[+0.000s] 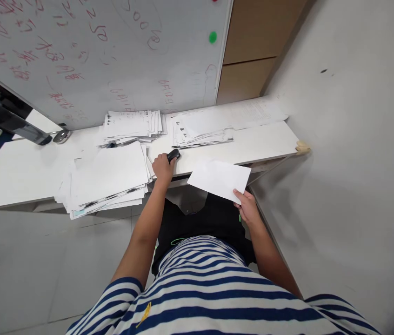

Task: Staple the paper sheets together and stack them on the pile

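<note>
My left hand [163, 168] is closed around a black stapler [173, 155] at the front part of the white desk; its far end sticks out past my fingers and the rest is hidden. In my right hand [247, 207] is a blank white sheet of paper [219, 179], pinched at its near right corner, thumb on top. The sheet hangs over the desk's front edge, above my lap. Left of my left hand lies a large pile of papers [113, 172], its near side jutting over the edge.
Behind stand a fanned stack of papers [132, 124] and a second stack [200, 132]. A long printed sheet [245, 114] lies along the whiteboard [113, 60]. A round silver object [62, 136] and a dark bottle [15, 121] are at left. A wall [350, 163] bounds the right.
</note>
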